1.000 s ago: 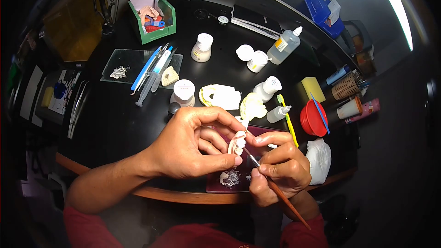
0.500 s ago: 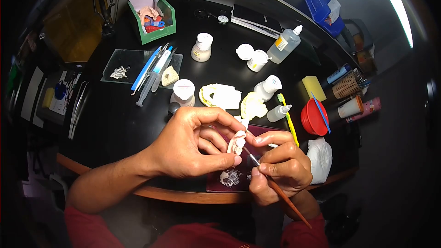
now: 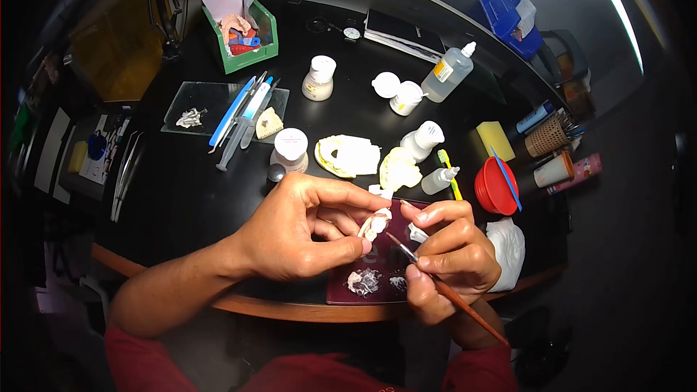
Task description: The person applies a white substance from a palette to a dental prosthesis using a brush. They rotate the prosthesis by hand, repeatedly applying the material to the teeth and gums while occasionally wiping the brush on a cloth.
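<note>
Sits at a black tabletop edged with wood, in a room dark at the margins. Has an amber box and slim metal tweezers far left of the left fingers. Keeps a glass plate, with blue-handled tools lying across it, beyond and left of those fingers, and a green bin farther out. Pinches a small pale tooth-shaped piece between thumb and fingers of the left hand, above a dark red mat. Has two plaster models just beyond the fingertips, white scraps on the mat below. Grips a wooden-handled brush in the closed fingers of the right hand, bristles just beside the piece. Has a crumpled white cloth right beside the right hand, a red bowl and yellow sponge beyond, and a bright lamp far off to the upper right.

Covers part of the mat with both hands. Cuts off a dark round knob behind the left hand, and the lower toothbrush handle behind the right fingers. Leaves bristle contact impossible to tell and label print too small to read.
</note>
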Demonstrator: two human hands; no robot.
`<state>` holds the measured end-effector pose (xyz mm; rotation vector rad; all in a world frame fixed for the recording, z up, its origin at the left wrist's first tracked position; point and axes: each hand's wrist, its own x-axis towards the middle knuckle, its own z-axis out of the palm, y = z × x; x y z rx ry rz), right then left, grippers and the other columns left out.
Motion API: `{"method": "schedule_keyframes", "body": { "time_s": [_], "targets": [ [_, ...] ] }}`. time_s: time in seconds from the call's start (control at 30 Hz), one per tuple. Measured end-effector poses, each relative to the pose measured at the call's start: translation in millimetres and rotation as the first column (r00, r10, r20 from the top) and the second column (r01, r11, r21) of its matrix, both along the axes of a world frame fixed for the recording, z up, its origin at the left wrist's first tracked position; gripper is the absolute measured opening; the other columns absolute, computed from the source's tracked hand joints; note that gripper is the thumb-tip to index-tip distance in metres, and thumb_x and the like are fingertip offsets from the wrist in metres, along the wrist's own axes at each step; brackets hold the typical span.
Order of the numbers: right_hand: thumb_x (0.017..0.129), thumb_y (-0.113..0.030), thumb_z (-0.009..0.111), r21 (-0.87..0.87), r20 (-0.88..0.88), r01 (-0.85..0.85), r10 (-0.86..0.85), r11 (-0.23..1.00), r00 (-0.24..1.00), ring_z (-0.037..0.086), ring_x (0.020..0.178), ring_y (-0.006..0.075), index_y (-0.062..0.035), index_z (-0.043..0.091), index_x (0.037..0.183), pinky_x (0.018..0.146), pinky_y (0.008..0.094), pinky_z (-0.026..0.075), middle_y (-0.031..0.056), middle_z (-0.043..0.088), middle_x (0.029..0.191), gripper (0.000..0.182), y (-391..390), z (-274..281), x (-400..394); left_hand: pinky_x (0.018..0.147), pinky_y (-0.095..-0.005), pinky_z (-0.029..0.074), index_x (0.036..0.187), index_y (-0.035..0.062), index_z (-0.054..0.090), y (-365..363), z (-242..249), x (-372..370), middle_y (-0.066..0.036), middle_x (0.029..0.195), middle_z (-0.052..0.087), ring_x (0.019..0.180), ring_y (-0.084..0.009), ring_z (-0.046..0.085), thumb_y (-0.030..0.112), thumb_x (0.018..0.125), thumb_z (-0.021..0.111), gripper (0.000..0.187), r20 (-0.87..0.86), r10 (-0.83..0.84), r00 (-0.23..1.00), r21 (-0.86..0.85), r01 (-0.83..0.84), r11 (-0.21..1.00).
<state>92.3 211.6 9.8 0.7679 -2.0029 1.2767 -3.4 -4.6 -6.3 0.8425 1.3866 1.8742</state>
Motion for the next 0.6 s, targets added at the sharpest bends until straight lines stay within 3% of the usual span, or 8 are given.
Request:
{"method": "schedule_keyframes", "body": {
  "time_s": [0.1,0.2,0.33,0.43,0.6],
  "targets": [
    [0.069,0.003,0.082,0.062,-0.018,-0.048,0.049,0.997,0.999,0.066,0.104,0.0305,-0.0029,0.077,0.092,0.101,0.0532,0.058,0.0070,0.072,0.085,0.025,-9,3,2,0.083,-0.0244,0.063,0.134,-0.0130,0.061,1,-1,1,-0.021,0.113,0.073,0.098,-0.0181,0.075,-0.010,0.090,0.072,0.046,0.010,0.009,1.000,-0.028,-0.009,1.000],
    [0.070,0.003,0.081,0.163,-0.021,-0.106,0.110,0.981,0.994,0.067,0.104,0.0304,-0.0027,0.076,0.091,0.104,0.0585,0.055,0.0076,0.070,0.084,0.023,-11,4,1,0.085,-0.0256,0.063,0.136,-0.0130,0.059,1,1,1,-0.022,0.115,0.073,0.100,-0.0190,0.074,-0.009,0.091,0.072,0.047,0.026,0.001,1.000,-0.035,0.000,0.999],
    [0.070,0.005,0.075,-0.005,0.028,-0.083,0.083,0.997,0.996,0.069,0.099,0.0332,-0.0024,0.071,0.087,0.104,0.0599,0.055,0.0075,0.064,0.077,0.019,-7,6,4,0.091,-0.0304,0.062,0.138,-0.0131,0.057,0,1,0,-0.022,0.118,0.072,0.102,-0.0215,0.075,-0.007,0.093,0.070,0.048,0.098,-0.045,0.994,0.004,0.045,0.999],
    [0.070,0.007,0.071,-0.102,0.086,-0.048,0.057,0.994,0.995,0.070,0.094,0.0356,-0.0015,0.066,0.086,0.087,0.0474,0.061,0.0087,0.063,0.076,0.019,2,1,5,0.094,-0.0335,0.062,0.139,-0.0131,0.056,1,-3,-1,-0.023,0.119,0.072,0.102,-0.0233,0.075,-0.008,0.094,0.067,0.047,0.172,-0.115,0.978,0.101,0.099,0.990],
    [0.070,0.008,0.072,-0.082,0.029,-0.041,0.043,0.996,0.999,0.072,0.094,0.0357,-0.0012,0.065,0.085,0.079,0.0416,0.061,0.0088,0.063,0.077,0.018,1,-2,0,0.091,-0.0354,0.062,0.140,-0.0130,0.056,1,-1,-2,-0.023,0.115,0.072,0.098,-0.0242,0.075,-0.008,0.095,0.065,0.046,0.243,-0.179,0.953,0.152,0.145,0.978]
  ]
}}
